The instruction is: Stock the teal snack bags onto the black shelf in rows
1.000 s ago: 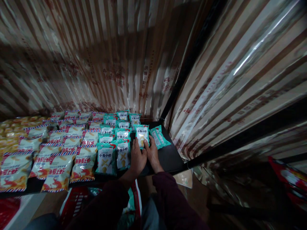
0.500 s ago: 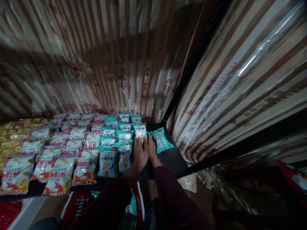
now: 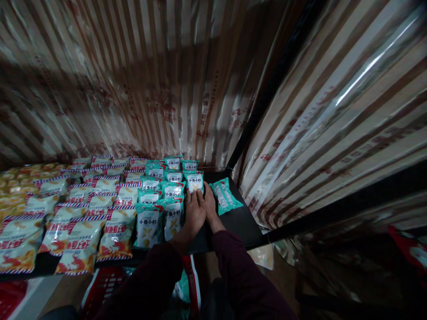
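Observation:
On a black shelf board (image 3: 230, 226), a teal-and-white snack bag (image 3: 195, 181) stands upright between my hands. My left hand (image 3: 195, 212) lies against the lower front of this bag, covering it. My right hand (image 3: 210, 205) presses along its right side, and its fingertips are partly hidden. Both hands hold the bag together. To the left stand two columns of matching teal bags (image 3: 173, 218). Another teal bag (image 3: 227, 195) lies flat, back side up, right of my right hand.
Further left are rows of white-and-orange snack bags (image 3: 78, 244) and yellow packets (image 3: 13, 195). A striped plastic curtain (image 3: 150, 89) hangs behind the shelf. A black post (image 3: 245, 140) rises at the back right corner. Below stands a red basket (image 3: 103, 284).
My hands have stayed nearly in place on the teal bag, with the left fingers slightly lower on its front. The view has shifted slightly.

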Action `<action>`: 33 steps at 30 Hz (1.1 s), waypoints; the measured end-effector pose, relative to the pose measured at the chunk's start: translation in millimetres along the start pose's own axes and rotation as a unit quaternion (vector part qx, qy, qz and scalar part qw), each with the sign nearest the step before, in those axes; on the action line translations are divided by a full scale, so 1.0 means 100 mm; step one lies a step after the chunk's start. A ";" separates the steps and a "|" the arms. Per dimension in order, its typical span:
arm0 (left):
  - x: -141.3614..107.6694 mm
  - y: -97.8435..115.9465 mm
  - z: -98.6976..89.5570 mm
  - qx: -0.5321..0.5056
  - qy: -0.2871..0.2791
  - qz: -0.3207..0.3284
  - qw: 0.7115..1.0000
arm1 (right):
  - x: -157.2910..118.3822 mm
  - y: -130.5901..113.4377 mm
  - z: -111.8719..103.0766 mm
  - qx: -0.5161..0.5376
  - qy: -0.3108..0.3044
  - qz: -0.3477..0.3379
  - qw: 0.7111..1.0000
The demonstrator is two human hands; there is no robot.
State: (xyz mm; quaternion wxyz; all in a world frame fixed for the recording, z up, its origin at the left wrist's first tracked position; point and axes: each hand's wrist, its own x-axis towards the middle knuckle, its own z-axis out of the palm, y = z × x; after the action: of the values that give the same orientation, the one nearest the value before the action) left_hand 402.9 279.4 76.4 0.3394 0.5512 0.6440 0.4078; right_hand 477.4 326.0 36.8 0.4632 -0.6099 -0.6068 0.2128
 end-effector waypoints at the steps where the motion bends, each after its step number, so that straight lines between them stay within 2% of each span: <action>1: 0.00 -0.01 -0.01 -0.002 -0.005 0.001 1.000 | 0.03 -0.03 0.00 0.003 0.000 0.011 1.000; 11: 0.11 -0.06 0.01 -0.018 0.001 -0.006 1.000 | 0.38 -0.12 -0.01 0.044 -0.039 0.060 0.997; 22: 0.15 -0.05 0.00 -0.019 -0.003 -0.003 1.000 | 0.46 -0.08 0.04 0.031 -0.024 0.088 0.995; 27: 0.16 -0.04 -0.01 -0.021 0.013 -0.010 1.000 | 0.49 -0.12 0.09 0.013 -0.010 0.091 0.996; 33: 0.17 -0.01 -0.02 -0.004 0.004 -0.036 0.999 | 0.50 -0.24 0.06 -0.023 -0.051 0.100 0.993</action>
State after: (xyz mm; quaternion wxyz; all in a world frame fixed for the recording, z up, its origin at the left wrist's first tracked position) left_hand 398.2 295.9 76.6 0.3530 0.5246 0.6633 0.4003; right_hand 467.8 370.7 68.9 0.3938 -0.6665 -0.5700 0.2753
